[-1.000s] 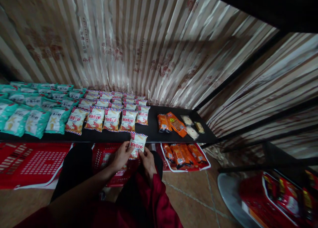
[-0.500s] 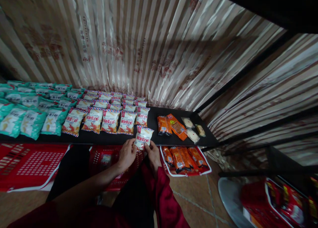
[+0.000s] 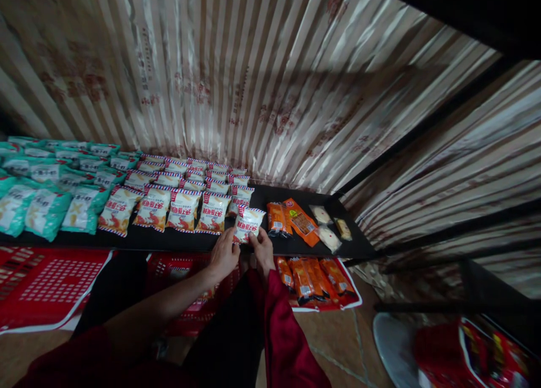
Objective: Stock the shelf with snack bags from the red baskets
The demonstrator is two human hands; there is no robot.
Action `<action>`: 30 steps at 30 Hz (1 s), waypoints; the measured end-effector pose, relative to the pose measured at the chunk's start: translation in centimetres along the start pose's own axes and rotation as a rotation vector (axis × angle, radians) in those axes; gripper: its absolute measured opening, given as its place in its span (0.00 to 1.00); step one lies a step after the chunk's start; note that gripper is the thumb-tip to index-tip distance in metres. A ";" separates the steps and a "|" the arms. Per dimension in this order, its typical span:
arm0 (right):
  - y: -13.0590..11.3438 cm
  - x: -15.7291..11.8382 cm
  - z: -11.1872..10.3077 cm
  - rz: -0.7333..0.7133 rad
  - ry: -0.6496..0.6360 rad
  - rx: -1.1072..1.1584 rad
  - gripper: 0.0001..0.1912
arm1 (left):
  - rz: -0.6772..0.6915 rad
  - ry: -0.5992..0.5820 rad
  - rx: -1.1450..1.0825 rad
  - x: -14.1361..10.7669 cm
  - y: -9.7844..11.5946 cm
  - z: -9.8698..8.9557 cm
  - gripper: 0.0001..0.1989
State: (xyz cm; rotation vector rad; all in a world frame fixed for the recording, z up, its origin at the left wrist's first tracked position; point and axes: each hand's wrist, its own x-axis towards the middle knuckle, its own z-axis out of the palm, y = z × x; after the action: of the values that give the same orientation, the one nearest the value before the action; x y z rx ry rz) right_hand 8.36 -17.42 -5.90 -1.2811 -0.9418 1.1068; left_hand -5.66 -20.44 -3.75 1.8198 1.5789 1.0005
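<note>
Between both hands, at the front edge of a black shelf [image 3: 253, 192], is a white and orange snack bag [image 3: 248, 223] with red lettering and a striped top edge. My left hand [image 3: 225, 254] grips its left side with closed fingers. On its lower right side my right hand [image 3: 262, 248] pinches it, thumb on the front. Directly behind it stands a matching snack bag [image 3: 240, 198], partly covered. Rows of the same bags [image 3: 183, 210] stand to the left. Past them are teal snack bags [image 3: 84, 208].
Orange packets [image 3: 301, 220] and small pale packages [image 3: 328, 239] lie on the shelf's right part. Beneath the shelf are a red basket [image 3: 63, 286] and another basket of orange packets [image 3: 310, 281]. Black metal bars [image 3: 426, 140] and striped sheeting [image 3: 203, 67] border the shelf.
Both hands have moved the held bag forward and slightly right, over the shelf's front, closer to the bag behind it. The view has shifted slightly.
</note>
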 end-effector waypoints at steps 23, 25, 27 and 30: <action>1.3 3.5 1.2 -0.064 -0.010 -0.060 0.28 | -0.075 -0.122 0.106 1.7 0.6 0.7 0.28; 1.1 3.6 1.4 -0.073 -0.002 -0.089 0.28 | -0.074 -0.112 0.112 1.8 0.5 0.8 0.28; 0.9 3.5 1.6 -0.080 0.031 -0.159 0.27 | -0.063 -0.098 0.107 1.8 0.2 0.9 0.28; 0.8 3.5 1.7 -0.096 0.096 -0.277 0.27 | -0.037 -0.085 0.096 1.7 -0.1 1.2 0.27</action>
State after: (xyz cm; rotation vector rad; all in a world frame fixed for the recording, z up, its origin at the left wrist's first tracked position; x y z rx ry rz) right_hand 7.48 -13.64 -6.74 -1.4829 -1.0994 0.8529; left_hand -4.66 -18.64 -4.21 1.8649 1.6280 0.8331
